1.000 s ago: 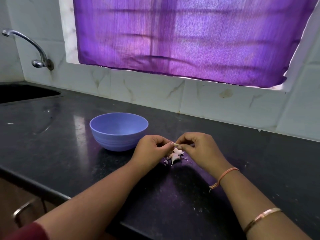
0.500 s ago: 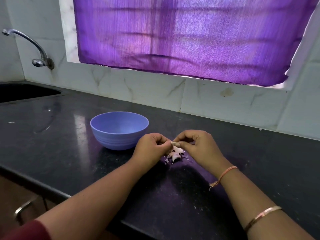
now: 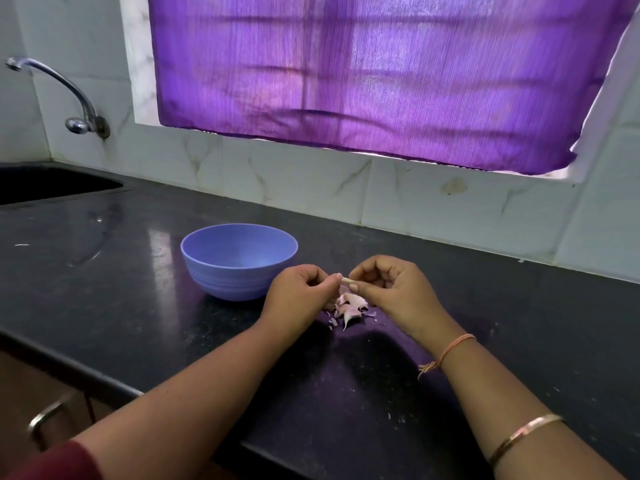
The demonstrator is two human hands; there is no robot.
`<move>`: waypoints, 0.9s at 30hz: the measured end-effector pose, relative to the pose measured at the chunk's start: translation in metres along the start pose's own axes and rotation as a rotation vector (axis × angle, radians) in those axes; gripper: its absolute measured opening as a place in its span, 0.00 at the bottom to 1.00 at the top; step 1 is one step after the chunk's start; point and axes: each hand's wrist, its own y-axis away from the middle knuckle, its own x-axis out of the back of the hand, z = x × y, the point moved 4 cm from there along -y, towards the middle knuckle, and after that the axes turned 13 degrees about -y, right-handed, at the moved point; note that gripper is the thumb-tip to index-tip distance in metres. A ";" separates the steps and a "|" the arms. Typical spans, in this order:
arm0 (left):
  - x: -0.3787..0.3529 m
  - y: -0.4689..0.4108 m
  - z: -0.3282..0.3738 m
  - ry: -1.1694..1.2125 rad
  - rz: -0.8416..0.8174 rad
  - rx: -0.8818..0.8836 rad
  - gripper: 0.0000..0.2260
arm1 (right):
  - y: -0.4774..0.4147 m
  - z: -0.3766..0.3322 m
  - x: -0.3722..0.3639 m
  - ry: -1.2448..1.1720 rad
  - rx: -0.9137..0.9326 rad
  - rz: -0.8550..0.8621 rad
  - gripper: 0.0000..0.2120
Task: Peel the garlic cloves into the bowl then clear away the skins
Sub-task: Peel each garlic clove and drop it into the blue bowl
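Papery and pale, the garlic clove (image 3: 345,279) is pinched between curled fingertips of both hands, left hand (image 3: 299,292) and right hand (image 3: 388,289), mid-frame above the skins (image 3: 349,308), just right of the blue bowl (image 3: 225,278). Being so small, it could slip free and skid across the glossy black bench (image 3: 346,393). A sink (image 3: 52,185) and tap (image 3: 69,95) sit upper left, with a purple curtain (image 3: 363,74) across the top.

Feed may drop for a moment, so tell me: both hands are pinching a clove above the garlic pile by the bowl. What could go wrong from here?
1. The garlic clove is pinched only at the fingertips of the left hand and right hand, over the garlic pile, not the bowl; a slip would likely drop it back among the skins.
2. Loose flakes lie around the pile on the counter; a sweep could miss them.
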 end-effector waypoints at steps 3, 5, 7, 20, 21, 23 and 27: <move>0.001 -0.001 0.001 -0.025 0.010 -0.020 0.05 | 0.000 0.002 0.004 0.040 -0.034 0.023 0.03; 0.001 0.001 0.003 -0.031 -0.009 -0.045 0.02 | 0.000 0.003 0.005 0.050 -0.040 0.028 0.04; 0.000 0.002 0.005 -0.038 -0.025 -0.062 0.05 | -0.001 0.005 0.006 0.058 -0.040 0.029 0.08; -0.001 0.004 0.009 -0.030 -0.066 -0.111 0.03 | -0.001 0.005 0.006 -0.122 -0.117 0.072 0.05; -0.001 0.004 0.010 -0.029 -0.072 -0.111 0.03 | 0.000 0.006 0.006 -0.151 -0.128 0.075 0.06; -0.002 0.005 0.010 -0.042 -0.086 -0.115 0.03 | 0.001 0.006 0.006 -0.199 -0.152 0.070 0.06; -0.002 0.004 0.010 -0.091 -0.101 -0.136 0.06 | 0.003 0.005 0.004 -0.235 -0.167 0.056 0.07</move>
